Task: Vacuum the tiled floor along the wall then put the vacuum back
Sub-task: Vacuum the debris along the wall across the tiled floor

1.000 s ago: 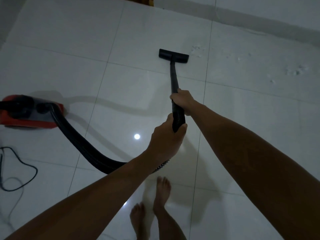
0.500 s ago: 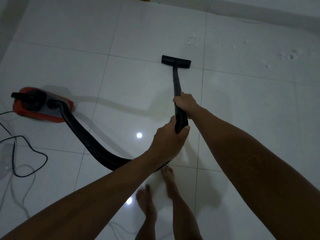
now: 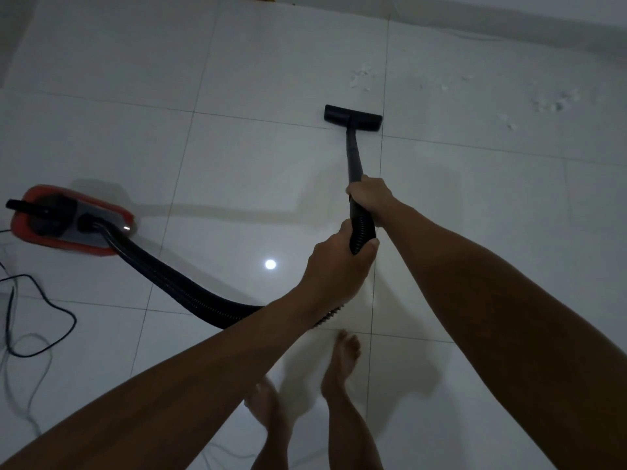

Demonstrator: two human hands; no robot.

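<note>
Head view looks down on a person gripping a black vacuum wand [image 3: 353, 154] with both hands, the floor nozzle [image 3: 353, 117] flat on the white tiled floor [image 3: 237, 164] and short of the pale crumbs [image 3: 359, 79] scattered toward the wall [image 3: 509, 15]. The step in hand looks like a forward stroke into that debris, so the sound way is to push the nozzle straight ahead with its whole width kept flat on the tile, slowly enough for suction to lift the bits rather than scatter them, then work rightward along the wall where more specks [image 3: 556, 103] lie. The right hand [image 3: 368, 195] wraps the wand where rigid tube meets ribbed hose, fingers curled tight round it; the left hand [image 3: 339, 262] clasps the ribbed hose [image 3: 176, 283] end just below, thumb over the top, fingers closed round it though their tips are hidden. The nozzle sits well ahead of both hands, at the wand's far end. The hose loops back left to the red canister [image 3: 68, 222], which rests well apart beside a loose power cord [image 3: 51, 307]; a long push may tug on it, so some slack should be kept. Bare feet [image 3: 342, 361] stand directly under the hands.
</note>
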